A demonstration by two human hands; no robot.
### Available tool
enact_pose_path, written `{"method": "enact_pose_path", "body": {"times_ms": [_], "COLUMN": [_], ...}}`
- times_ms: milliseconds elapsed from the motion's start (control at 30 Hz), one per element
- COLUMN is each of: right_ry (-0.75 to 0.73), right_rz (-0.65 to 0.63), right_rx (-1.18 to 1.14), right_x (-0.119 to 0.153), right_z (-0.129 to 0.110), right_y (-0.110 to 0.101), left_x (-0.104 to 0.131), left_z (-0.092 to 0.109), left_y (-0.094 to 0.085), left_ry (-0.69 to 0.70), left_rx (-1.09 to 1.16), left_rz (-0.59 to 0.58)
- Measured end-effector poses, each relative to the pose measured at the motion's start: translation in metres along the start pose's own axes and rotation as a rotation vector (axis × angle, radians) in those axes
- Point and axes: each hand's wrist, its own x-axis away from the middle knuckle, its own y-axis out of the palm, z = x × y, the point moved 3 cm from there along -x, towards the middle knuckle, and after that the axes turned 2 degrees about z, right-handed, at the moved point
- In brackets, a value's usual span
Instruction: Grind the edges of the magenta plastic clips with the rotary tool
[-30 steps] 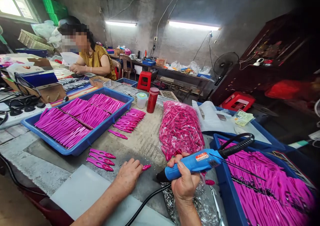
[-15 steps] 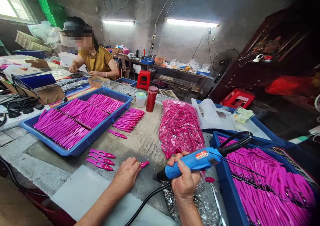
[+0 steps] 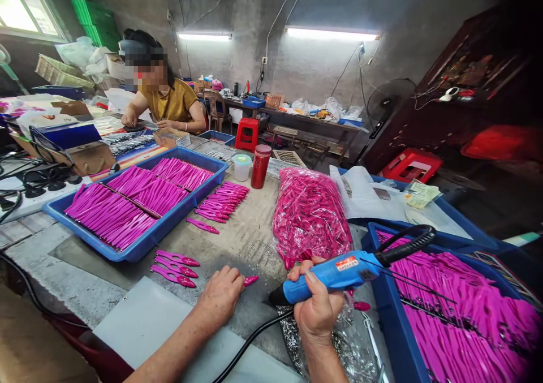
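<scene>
Head view: two bare hands work at a cluttered table.
Left hand (image 3: 221, 293): grasping a pink piece (image 3: 251, 280) flat against the tabletop; only its glossy end shows beyond the curled fingers.
Right hand (image 3: 318, 306): wrapped firmly around a blue power tool (image 3: 333, 281), its black nozzle (image 3: 279, 296) aimed down and left, near the piece but apart from it.
Nozzle risk: a slip of the right wrist could bring it onto the left fingertips, since both are so close; whether it is running cannot be told.
Cord risk: the black cord (image 3: 254, 335) crosses just below the nozzle, so a tug on it could pull the tool off line.
Bag risk: a plastic bag of metal bits (image 3: 292, 338) lies by the right wrist; a snagged edge could spill it.
Tabletop (image 3: 63, 270): grey and worn, with three pink pieces (image 3: 175, 269) lying left of the hands, tiny scattered parts (image 3: 261, 253) ahead, and a bulging pink-filled bag (image 3: 311, 216) beyond.
Trays: blue ones at left (image 3: 127, 255) and right (image 3: 384, 315), both holding pink pieces.
Room: grey wall, tube lights (image 3: 333, 34), a fan (image 3: 384, 103); a co-worker (image 3: 172, 103) in a mustard top sits far left.
</scene>
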Motion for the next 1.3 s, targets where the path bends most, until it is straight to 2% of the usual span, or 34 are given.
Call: {"method": "enact_pose_path", "body": {"times_ms": [500,733,867,1133,1300], "right_ry": [0.022,0.038,0.041,0.051,0.051], "right_rz": [0.005,-0.003,0.011,0.043,0.040], "right_rx": [0.004,-0.003,-0.011,-0.038,-0.061], "right_x": [-0.001,0.000,-0.001,-0.002,-0.005], "right_z": [0.004,0.005,0.004,0.003,0.007], "right_y": [-0.002,-0.007,-0.008,-0.009,-0.009], "left_x": [-0.001,-0.002,-0.002,-0.003,-0.007], "left_z": [0.006,0.003,-0.002,-0.015,-0.020], "left_y": [-0.004,0.000,-0.002,-0.012,-0.018], "left_ry": [-0.056,-0.084,-0.097,-0.118,-0.140], "left_rx": [-0.004,0.042,0.104,0.363,0.462], "left_rz": [-0.123,-0.086,-0.024,0.082,0.014]}}
